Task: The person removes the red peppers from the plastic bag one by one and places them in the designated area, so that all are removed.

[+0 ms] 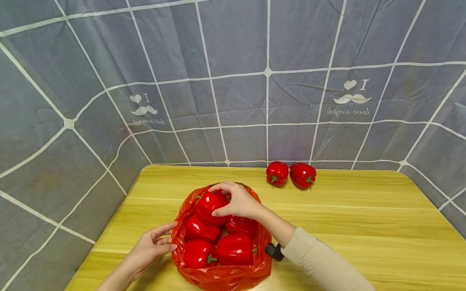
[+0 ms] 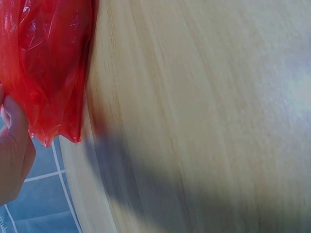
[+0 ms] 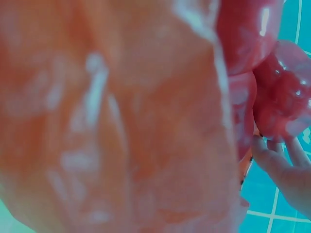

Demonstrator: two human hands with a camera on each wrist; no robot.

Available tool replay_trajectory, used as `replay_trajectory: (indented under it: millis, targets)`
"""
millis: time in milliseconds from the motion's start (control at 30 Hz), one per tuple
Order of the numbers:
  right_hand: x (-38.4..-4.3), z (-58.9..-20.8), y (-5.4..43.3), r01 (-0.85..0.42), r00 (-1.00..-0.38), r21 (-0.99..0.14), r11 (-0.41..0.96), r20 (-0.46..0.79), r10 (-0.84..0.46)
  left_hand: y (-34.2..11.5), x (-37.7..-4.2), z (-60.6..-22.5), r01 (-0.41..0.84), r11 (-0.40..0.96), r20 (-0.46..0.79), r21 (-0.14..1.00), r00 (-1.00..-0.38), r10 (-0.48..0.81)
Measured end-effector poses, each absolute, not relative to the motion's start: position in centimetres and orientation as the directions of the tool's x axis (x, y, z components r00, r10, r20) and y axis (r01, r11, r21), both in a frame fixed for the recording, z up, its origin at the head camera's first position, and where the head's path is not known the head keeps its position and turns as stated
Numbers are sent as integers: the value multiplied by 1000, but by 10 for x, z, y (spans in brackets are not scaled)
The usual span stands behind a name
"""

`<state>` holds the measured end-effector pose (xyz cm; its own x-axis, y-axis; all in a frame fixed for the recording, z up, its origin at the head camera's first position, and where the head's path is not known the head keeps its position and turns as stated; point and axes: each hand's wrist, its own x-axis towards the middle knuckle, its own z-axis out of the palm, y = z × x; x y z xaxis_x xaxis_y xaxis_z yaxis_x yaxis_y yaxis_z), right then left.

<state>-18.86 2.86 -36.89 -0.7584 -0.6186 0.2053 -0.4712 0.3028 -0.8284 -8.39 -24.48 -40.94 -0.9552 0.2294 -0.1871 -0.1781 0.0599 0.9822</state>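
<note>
Five peppers (image 1: 234, 248) counted in a bag (image 1: 222, 279), two loose peppers (image 1: 303, 174) on the table (image 1: 349, 214).
Right hand (image 1: 238, 200) grips the top pepper (image 1: 208, 207) between thumb and fingers in the bag's mouth, apparently to control its place among the others. Left hand (image 1: 148, 246) rests spread fingers against the bag's side, likely to steady the soft film. Loose peppers sit side by side near the back edge, well apart from the bag. Further peppers beneath the right hand cannot be confirmed.
</note>
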Motion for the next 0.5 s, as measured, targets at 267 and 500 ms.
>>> replay_trajectory:
  millis: [267,500]
  targets:
    - [-187,-366,31,-474,-764,-833,286,228,-604,-245,-84,-410,-177,62,-187,982,-955,230]
    - [-186,-362,35,-475,-770,-837,271,246,-588,-244,-84,-409,-186,56,-194,981,-954,230]
